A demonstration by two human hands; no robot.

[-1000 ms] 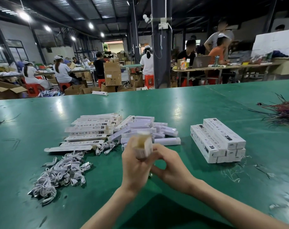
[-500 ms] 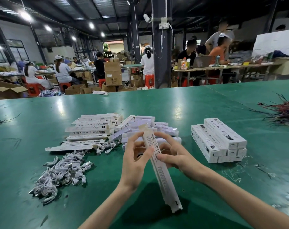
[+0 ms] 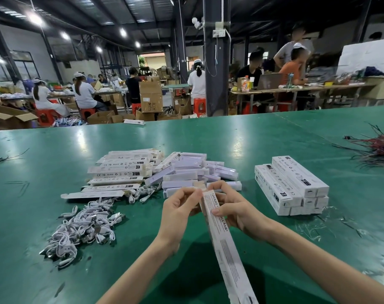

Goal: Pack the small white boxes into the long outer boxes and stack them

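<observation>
Item: one long outer box (image 3: 219, 233), held slanting above the near edge of the surface (image 3: 252, 139), its upper end pointing away from the person and its lower end passing out of view. Left hand (image 3: 178, 213): grip pinching the small end flap (image 3: 198, 185) at the upper end. Right hand (image 3: 235, 209): grip curled round the box just below that end, thumb on the printed face. Whether a small white box already sat inside could not be told. Loose small white boxes (image 3: 193, 174) lay heaped just beyond the hands, with flat outer boxes (image 3: 121, 170) to their left and a tangle of white cables (image 3: 83, 229) toward the near left. The finished stack (image 3: 292, 185) stood toward the right edge, its layers slightly staggered. Hazards, as judged: the flap looked thin and might crease or tear if tucked askew. With the box tilted downward toward the person, any contents could slide out of the unseen lower end if that end was not closed. A box set carelessly on the uneven stack might shift its top layer.
</observation>
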